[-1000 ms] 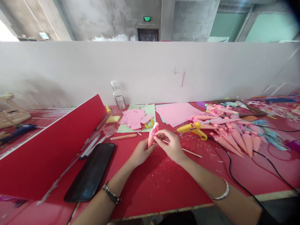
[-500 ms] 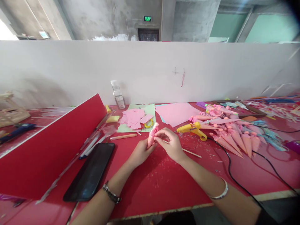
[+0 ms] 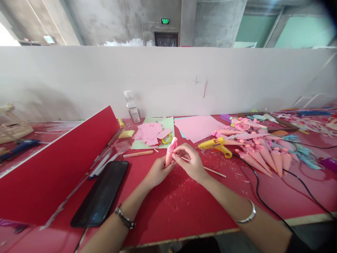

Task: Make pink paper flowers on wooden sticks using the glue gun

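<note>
A small pink cone [image 3: 170,154] with a pale rounded tip stands nearly upright above the red table. My left hand [image 3: 159,172] is closed around its lower part. The thumb and fingers of my right hand [image 3: 191,162] pinch at the cone's right side, near its upper half; whether they grip the cone or a tiny piece on it is too small to tell. Beneath my right hand a thin wooden stick [image 3: 214,172] lies on the table. To the right rests a yellow glue gun [image 3: 216,144], its nozzle pointing left.
Several finished pink cones [image 3: 265,154] are heaped at the right, beside a black cable [image 3: 258,186]. Pink paper pieces [image 3: 150,133], pink sheets [image 3: 198,127] and a clear bottle [image 3: 132,107] lie or stand behind. A black phone [image 3: 101,193] and red board [image 3: 65,165] are at left.
The cone has tilted slightly more upright in my left hand. Both hands otherwise keep nearly the same place.
</note>
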A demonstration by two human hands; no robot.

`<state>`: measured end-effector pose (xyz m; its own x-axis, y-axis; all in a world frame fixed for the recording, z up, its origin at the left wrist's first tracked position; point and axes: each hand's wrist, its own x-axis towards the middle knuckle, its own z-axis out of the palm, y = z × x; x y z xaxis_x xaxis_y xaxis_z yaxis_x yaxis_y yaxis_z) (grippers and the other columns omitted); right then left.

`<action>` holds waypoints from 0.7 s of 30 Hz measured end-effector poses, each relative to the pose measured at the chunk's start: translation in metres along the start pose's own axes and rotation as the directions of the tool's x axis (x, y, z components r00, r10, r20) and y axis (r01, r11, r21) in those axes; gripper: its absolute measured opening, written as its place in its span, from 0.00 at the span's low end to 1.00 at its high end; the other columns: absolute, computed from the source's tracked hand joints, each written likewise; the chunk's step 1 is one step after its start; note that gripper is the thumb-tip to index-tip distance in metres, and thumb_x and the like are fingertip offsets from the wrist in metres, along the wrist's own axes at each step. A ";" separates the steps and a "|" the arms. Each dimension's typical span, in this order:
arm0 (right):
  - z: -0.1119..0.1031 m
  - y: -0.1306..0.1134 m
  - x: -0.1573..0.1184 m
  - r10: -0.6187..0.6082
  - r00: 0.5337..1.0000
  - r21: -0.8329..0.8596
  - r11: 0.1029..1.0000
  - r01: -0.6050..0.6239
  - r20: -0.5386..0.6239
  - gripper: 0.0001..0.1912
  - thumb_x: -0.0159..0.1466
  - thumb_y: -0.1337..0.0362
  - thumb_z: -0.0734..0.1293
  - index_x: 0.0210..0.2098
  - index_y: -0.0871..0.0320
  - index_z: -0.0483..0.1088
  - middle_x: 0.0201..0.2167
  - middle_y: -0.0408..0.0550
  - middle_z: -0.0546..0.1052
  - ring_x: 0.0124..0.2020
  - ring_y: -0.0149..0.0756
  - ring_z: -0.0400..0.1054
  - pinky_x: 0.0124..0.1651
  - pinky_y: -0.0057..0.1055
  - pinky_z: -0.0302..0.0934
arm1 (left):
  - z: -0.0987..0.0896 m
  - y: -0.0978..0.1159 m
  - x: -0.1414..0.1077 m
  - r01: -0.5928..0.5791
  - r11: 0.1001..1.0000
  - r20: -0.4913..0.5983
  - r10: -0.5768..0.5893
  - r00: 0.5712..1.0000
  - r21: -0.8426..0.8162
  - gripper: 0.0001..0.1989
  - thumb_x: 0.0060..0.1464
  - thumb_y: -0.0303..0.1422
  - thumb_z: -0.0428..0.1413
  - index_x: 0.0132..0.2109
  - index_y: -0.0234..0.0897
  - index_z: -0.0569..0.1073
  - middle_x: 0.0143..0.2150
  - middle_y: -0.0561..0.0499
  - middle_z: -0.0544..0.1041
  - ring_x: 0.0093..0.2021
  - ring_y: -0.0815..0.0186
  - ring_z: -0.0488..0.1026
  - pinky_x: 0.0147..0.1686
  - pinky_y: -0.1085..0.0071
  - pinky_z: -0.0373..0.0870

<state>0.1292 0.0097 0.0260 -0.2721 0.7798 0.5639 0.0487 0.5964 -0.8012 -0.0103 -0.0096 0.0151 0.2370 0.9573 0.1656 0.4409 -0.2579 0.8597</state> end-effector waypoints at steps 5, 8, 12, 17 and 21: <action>0.000 0.000 0.000 0.013 1.000 0.022 1.000 -0.014 0.017 0.05 0.58 0.64 0.60 0.34 0.55 0.64 0.31 0.44 0.67 0.32 0.31 0.64 0.36 0.29 0.62 | -0.001 0.001 0.001 0.022 0.999 0.000 -0.022 1.000 -0.031 0.14 0.51 0.40 0.46 0.25 0.33 0.62 0.21 0.57 0.57 0.23 0.73 0.53 0.23 0.77 0.53; 0.001 0.001 0.000 0.018 1.000 0.007 1.000 -0.018 0.017 0.04 0.58 0.64 0.60 0.33 0.55 0.64 0.30 0.44 0.67 0.32 0.31 0.64 0.36 0.30 0.61 | -0.001 0.000 0.000 0.019 1.000 0.019 -0.019 1.000 -0.009 0.14 0.51 0.39 0.46 0.25 0.34 0.61 0.21 0.57 0.57 0.23 0.73 0.53 0.23 0.77 0.53; 0.002 0.002 -0.001 0.028 0.999 0.001 1.000 -0.028 0.029 0.03 0.59 0.65 0.59 0.32 0.56 0.64 0.28 0.43 0.66 0.31 0.31 0.63 0.36 0.29 0.60 | 0.000 -0.004 -0.001 -0.003 0.999 0.007 0.002 1.000 0.053 0.13 0.51 0.38 0.46 0.24 0.34 0.61 0.21 0.57 0.58 0.23 0.73 0.54 0.23 0.77 0.53; 0.002 0.004 -0.002 0.042 0.999 0.090 0.995 -0.045 0.030 0.04 0.59 0.65 0.59 0.34 0.56 0.62 0.30 0.43 0.66 0.32 0.31 0.63 0.36 0.28 0.60 | 0.001 -0.004 0.001 -0.007 1.000 -0.006 0.007 1.000 0.021 0.13 0.50 0.39 0.46 0.26 0.33 0.64 0.22 0.56 0.60 0.24 0.72 0.56 0.24 0.76 0.55; 0.001 0.007 -0.002 0.074 0.997 0.103 0.992 -0.072 -0.019 0.07 0.60 0.66 0.57 0.38 0.55 0.61 0.31 0.44 0.66 0.35 0.31 0.63 0.37 0.28 0.60 | -0.001 0.000 0.001 0.062 0.994 -0.059 -0.067 0.996 -0.088 0.16 0.49 0.41 0.47 0.23 0.34 0.60 0.18 0.58 0.56 0.20 0.75 0.52 0.21 0.77 0.51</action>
<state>0.1290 0.0122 0.0194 -0.2493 0.8255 0.5064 -0.0313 0.5158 -0.8561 -0.0110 -0.0082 0.0163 0.1558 0.9785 0.1355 0.3772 -0.1857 0.9073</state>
